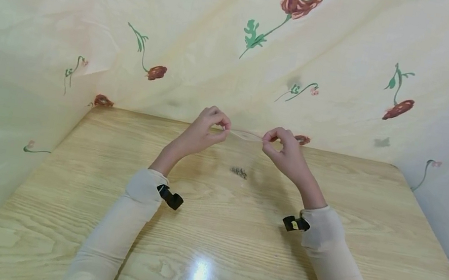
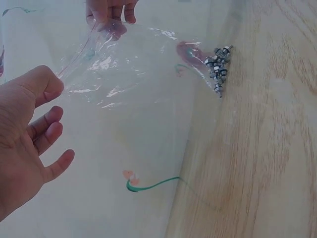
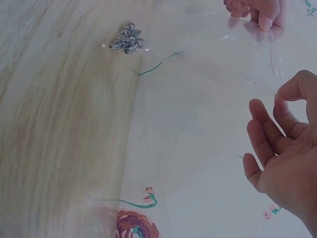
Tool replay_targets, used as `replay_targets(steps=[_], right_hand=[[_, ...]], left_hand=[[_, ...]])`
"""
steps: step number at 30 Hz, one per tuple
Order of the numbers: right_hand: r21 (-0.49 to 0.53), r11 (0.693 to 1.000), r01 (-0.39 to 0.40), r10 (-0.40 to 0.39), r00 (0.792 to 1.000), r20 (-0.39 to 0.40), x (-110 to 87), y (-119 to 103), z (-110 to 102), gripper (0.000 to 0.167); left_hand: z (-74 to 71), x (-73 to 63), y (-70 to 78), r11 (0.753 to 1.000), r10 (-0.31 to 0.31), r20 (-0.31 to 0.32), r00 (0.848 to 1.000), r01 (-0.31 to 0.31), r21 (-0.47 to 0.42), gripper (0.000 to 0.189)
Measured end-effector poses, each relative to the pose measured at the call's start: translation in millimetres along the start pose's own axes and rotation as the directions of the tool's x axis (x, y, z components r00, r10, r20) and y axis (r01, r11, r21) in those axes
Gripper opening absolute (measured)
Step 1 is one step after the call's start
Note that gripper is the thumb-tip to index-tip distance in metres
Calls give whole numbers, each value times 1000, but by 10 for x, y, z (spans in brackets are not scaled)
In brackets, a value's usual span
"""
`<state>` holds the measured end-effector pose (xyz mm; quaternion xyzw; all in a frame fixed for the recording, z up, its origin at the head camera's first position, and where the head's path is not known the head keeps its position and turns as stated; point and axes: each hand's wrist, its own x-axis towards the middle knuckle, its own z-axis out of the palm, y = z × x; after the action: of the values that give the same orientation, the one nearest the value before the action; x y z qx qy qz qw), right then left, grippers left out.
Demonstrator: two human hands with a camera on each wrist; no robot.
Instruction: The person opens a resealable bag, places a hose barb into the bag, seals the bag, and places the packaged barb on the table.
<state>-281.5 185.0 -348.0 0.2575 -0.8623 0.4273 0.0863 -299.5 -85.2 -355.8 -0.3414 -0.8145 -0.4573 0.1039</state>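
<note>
A clear plastic bag (image 2: 124,74) with a thin reddish line along its top edge hangs between the two hands. My left hand (image 1: 201,131) pinches one top corner between thumb and forefinger. At the opposite corner my right hand (image 1: 287,153) does the same, its other fingers loosely bent in the right wrist view. The edge between them is stretched nearly straight. Low in the bag a clump of small silver and dark metal pieces (image 2: 218,69) has gathered, and in the head view it appears over the table. Their exact kind is too small to tell.
A wood-grain table (image 1: 209,227) lies beneath both arms, with a bright light reflection near its front. Flower-printed sheeting (image 1: 207,32) rises behind the table and along both sides. Each wrist wears a black strap-like device (image 1: 169,197) over a pale sleeve.
</note>
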Motion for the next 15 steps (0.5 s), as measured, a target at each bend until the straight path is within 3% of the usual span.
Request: replay_targets(steps=[10,15], right_hand=[[49,997,-56,51,994,93,-37,-60,-57,8],[39,998,-42,39,995,93,-32,-54,-60,8]], left_hand=[[-31,-32,66,999,-2,18,1000,1,37,2],[-40,-39,97,1000,-7,33,999,6,31,6]])
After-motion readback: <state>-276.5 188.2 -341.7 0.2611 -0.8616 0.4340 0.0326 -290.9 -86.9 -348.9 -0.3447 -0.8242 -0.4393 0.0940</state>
